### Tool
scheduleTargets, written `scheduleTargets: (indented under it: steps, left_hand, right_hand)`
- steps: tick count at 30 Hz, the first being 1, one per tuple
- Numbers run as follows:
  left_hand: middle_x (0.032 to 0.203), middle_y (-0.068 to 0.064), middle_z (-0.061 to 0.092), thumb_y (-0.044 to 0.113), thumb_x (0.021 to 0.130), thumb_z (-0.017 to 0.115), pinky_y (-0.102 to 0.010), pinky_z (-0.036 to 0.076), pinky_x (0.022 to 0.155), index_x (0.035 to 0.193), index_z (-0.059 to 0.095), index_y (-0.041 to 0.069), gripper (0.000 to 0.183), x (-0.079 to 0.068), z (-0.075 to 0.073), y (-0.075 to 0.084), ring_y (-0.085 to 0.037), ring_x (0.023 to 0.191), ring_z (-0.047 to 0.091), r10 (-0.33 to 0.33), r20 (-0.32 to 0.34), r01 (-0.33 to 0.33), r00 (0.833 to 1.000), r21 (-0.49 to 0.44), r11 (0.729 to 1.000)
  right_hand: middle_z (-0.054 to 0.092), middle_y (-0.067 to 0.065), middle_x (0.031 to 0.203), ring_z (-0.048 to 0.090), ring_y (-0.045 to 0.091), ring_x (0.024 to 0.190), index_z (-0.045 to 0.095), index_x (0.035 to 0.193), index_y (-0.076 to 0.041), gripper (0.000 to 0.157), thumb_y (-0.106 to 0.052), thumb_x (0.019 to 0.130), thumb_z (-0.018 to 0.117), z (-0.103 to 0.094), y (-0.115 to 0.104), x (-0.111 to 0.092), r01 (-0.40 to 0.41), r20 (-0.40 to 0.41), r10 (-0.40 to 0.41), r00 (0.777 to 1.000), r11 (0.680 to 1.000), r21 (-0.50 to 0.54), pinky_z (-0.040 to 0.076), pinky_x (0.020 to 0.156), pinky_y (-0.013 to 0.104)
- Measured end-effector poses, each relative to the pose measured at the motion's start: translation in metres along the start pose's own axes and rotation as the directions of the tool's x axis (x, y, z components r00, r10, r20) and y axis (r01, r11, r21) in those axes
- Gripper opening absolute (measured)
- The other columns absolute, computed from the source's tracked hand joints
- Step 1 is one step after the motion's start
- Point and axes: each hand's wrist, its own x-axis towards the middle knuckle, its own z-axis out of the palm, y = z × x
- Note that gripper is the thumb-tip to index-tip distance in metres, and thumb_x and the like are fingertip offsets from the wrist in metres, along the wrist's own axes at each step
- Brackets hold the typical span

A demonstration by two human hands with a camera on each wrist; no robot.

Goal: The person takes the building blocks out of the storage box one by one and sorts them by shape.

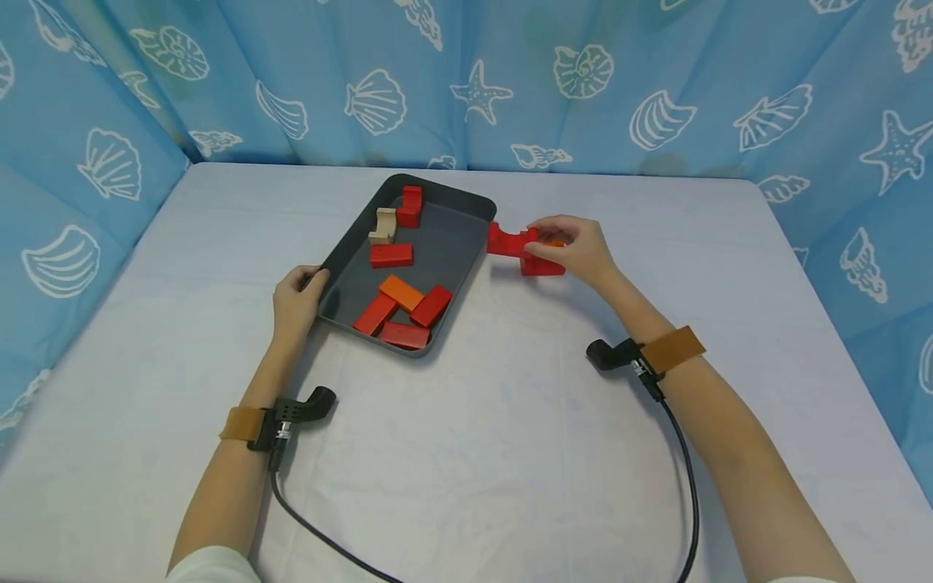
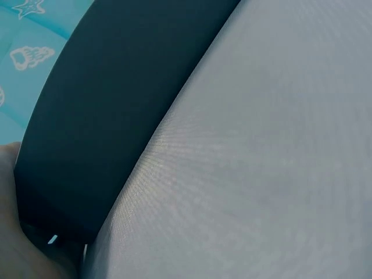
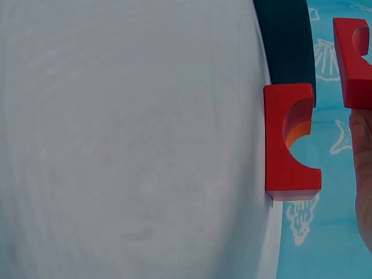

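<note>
My left hand (image 1: pixel 295 308) grips the left rim of a dark grey tray (image 1: pixel 455 202), thumb at the edge. In the left wrist view the tray's outer wall (image 2: pixel 116 110) fills much of the picture beside part of that hand (image 2: pixel 23 250). Right of the tray, my right hand (image 1: pixel 579 247) pinches a red arch-shaped block (image 1: pixel 503 241) by one end, raised above the table. Below it another red arch block (image 3: pixel 276 139) stands on the table, with a bit of an orange block (image 3: pixel 299 132) showing through its cutout. The right wrist view shows the held block (image 3: pixel 349 70) at its edge.
Inside the tray lie several red blocks (image 1: pixel 391 256), an orange block (image 1: pixel 402 292) and a pale wooden arch block (image 1: pixel 383 226). A white cloth (image 1: pixel 503 453) covers the table. Blue shell-print curtains (image 1: pixel 496 48) hang behind. Cables (image 1: pixel 688 486) run from both wrist cameras.
</note>
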Motion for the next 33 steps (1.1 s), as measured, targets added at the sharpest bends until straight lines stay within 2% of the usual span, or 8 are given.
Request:
scheduleTargets:
  steps: [6,11,17,20,23,33]
  left_hand:
    - [0.102,-0.012,0.056,0.027,0.09,0.051,-0.024,0.036,0.075,0.11,0.058,-0.003,0.037,0.0,0.0,-0.001,-0.013,0.085,0.048,0.001,-0.008,-0.001,1.0,0.005,1.0]
    - [0.1,-0.012,0.056,0.027,0.09,0.051,-0.024,0.036,0.075,0.109,0.058,-0.004,0.037,0.002,0.0,-0.002,-0.012,0.084,0.048,0.008,-0.015,-0.008,1.0,0.01,1.0]
    - [0.101,-0.013,0.056,0.026,0.09,0.051,-0.024,0.035,0.075,0.11,0.057,-0.004,0.036,0.001,0.0,-0.002,-0.013,0.084,0.047,-0.006,-0.009,0.006,1.0,0.001,1.0]
    - [0.1,-0.012,0.056,0.027,0.09,0.051,-0.024,0.035,0.075,0.109,0.058,-0.004,0.037,0.001,0.001,0.0,-0.013,0.083,0.047,-0.008,-0.013,0.008,1.0,0.009,1.0]
    - [0.1,-0.012,0.056,0.027,0.089,0.051,-0.024,0.035,0.074,0.109,0.058,-0.003,0.037,0.0,0.001,0.001,-0.013,0.083,0.047,-0.008,-0.017,0.009,1.0,0.015,1.0]
    - [0.102,-0.014,0.056,0.026,0.09,0.051,-0.024,0.035,0.075,0.108,0.058,-0.004,0.036,-0.002,0.001,0.001,-0.014,0.084,0.046,-0.006,-0.017,0.006,1.0,0.02,1.0]
  right_hand:
    - [0.062,0.013,0.097,0.056,0.018,0.081,0.062,0.108,0.002,0.032,-0.01,0.079,0.069,-0.003,-0.001,-0.002,-0.031,0.006,0.031,1.0,0.999,-0.016,0.046,0.076,0.029]
    - [0.061,0.013,0.1,0.055,0.017,0.083,0.062,0.109,0.002,0.032,-0.01,0.079,0.068,-0.009,-0.006,-0.006,-0.084,0.018,0.085,0.996,0.996,-0.018,0.045,0.077,0.027]
    - [0.06,0.019,0.098,0.054,0.017,0.082,0.06,0.107,0.008,0.03,-0.004,0.08,0.065,-0.017,-0.029,-0.017,-0.103,0.052,0.104,0.993,0.995,-0.006,0.045,0.076,0.026]
    - [0.06,0.02,0.097,0.054,0.015,0.08,0.06,0.106,0.01,0.029,-0.002,0.08,0.065,-0.021,-0.035,-0.021,-0.112,0.056,0.112,0.992,0.994,-0.003,0.045,0.074,0.022]
    - [0.06,0.021,0.095,0.055,0.013,0.078,0.06,0.104,0.011,0.028,-0.001,0.079,0.066,-0.026,-0.036,-0.025,-0.121,0.057,0.121,0.991,0.993,-0.005,0.044,0.072,0.019]
    - [0.062,0.019,0.091,0.055,0.014,0.074,0.062,0.101,0.009,0.028,-0.002,0.077,0.068,-0.037,-0.032,-0.032,-0.17,0.091,0.173,0.981,0.985,-0.042,0.044,0.069,0.018]
